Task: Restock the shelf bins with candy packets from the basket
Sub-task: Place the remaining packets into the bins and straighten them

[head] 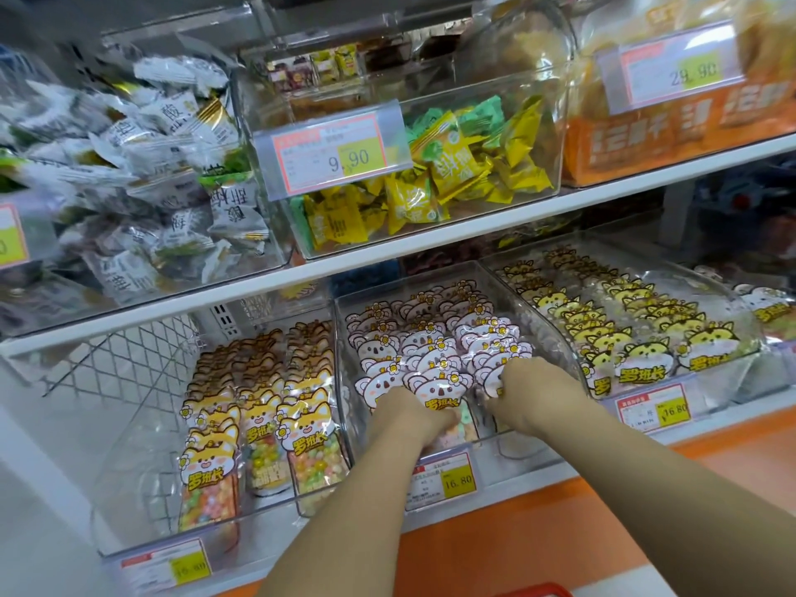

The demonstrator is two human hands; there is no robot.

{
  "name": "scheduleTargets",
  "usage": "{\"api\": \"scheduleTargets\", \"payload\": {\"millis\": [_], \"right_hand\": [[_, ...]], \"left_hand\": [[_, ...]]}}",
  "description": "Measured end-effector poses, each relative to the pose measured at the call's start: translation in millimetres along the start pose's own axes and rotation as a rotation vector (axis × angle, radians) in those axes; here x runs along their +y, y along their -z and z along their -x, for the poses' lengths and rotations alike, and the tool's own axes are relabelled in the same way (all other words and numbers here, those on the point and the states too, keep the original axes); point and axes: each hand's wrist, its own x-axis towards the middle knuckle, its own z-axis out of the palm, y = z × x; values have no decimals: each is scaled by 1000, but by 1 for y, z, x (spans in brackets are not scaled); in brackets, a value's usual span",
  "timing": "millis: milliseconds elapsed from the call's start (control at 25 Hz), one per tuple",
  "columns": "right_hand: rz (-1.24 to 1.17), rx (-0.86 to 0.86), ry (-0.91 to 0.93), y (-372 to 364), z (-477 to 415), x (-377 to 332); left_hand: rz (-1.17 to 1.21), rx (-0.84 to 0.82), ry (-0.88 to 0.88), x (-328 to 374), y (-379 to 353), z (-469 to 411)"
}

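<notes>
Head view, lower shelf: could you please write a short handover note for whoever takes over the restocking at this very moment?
The left hand sits low at the front of the koala packets in the middle bin; its fingers are hidden, so the grip is unclear.
The right hand pinches the front of the right-hand koala row.
Only the rim of the red basket shows; its contents are unseen.
Done: three koala rows look nearly full.
Left: square the rows, check the basket.

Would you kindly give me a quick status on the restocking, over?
Left hand grips the front koala packets in the middle bin. Right hand on the row beside it, grip unclear. Nothing blocking the bin. Basket rim at bottom edge.
</notes>
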Motion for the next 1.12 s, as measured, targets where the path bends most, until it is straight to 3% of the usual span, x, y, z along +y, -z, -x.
{"api": "scheduleTargets", "payload": {"millis": [160,400,680,920,1120], "right_hand": [[-6,41,-35,3,2,3],[41,-106,-23,4,-5,3],[84,-205,11,0,-13,1],[139,-228,52,12,-2,-10],[114,-217,110,13,1,-14]], "left_hand": [[47,4,36,-6,-1,-3],[53,-21,31,2,-4,-2],[178,-188,6,10,-13,-7],[-274,-219,-95,13,8,1],[-495,-94,-143,2,17,-14]]}}
